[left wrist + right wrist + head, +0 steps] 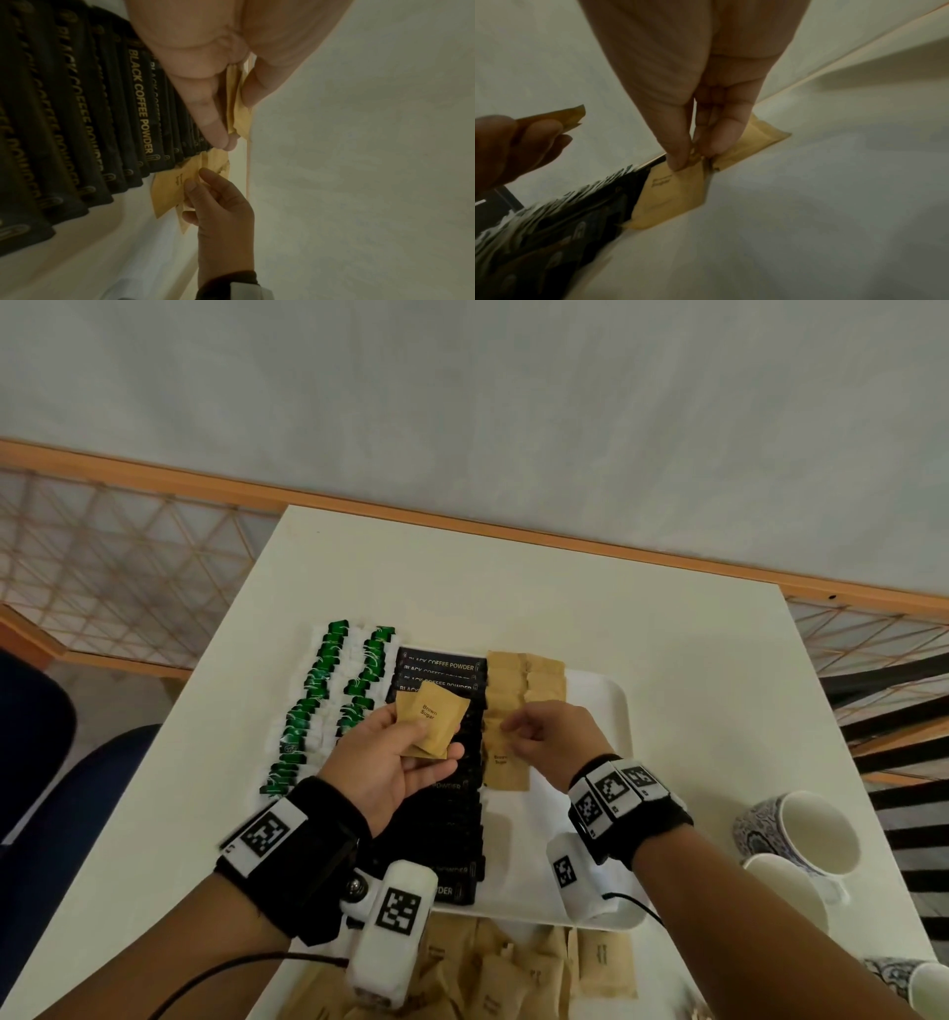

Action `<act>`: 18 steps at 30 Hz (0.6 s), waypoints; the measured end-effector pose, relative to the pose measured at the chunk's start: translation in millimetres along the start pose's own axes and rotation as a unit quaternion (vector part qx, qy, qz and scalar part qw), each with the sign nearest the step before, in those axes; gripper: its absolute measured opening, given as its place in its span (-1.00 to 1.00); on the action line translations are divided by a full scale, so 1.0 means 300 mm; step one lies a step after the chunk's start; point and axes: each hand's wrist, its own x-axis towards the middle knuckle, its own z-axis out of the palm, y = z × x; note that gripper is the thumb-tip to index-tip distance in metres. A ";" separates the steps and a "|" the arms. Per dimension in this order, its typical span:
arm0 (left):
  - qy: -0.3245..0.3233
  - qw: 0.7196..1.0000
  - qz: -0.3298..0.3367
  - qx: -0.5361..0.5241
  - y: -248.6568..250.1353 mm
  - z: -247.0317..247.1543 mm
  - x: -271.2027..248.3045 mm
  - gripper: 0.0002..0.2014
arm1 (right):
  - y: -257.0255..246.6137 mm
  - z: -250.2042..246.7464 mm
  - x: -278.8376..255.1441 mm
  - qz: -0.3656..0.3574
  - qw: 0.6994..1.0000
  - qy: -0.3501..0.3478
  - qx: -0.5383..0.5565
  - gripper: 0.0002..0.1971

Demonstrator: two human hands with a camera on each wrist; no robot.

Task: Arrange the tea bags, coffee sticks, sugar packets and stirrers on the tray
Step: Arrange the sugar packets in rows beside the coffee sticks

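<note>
My left hand (411, 752) holds a small stack of brown sugar packets (434, 719) above the column of black coffee sticks (441, 667) on the white tray (598, 762). The left wrist view has thumb and fingers (210, 113) pinching those packets (237, 97). My right hand (531, 729) pinches the upper edge of one sugar packet (506, 765) lying at the near end of the sugar column (524, 680), right of the coffee sticks. In the right wrist view thumb and forefinger (677, 154) close on that packet (677, 192). Two columns of green tea bags (328, 701) lie on the left.
Several loose brown sugar packets (518, 968) lie on the table between me and the tray. White and patterned cups (806, 834) stand at the right edge. The tray's right part is bare. A wooden rail and lattice run behind the table.
</note>
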 end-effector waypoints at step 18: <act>0.032 0.999 0.014 0.031 -0.065 0.036 0.015 -0.75 | -0.047 -0.003 -0.064 0.061 0.959 0.008 0.277 -0.75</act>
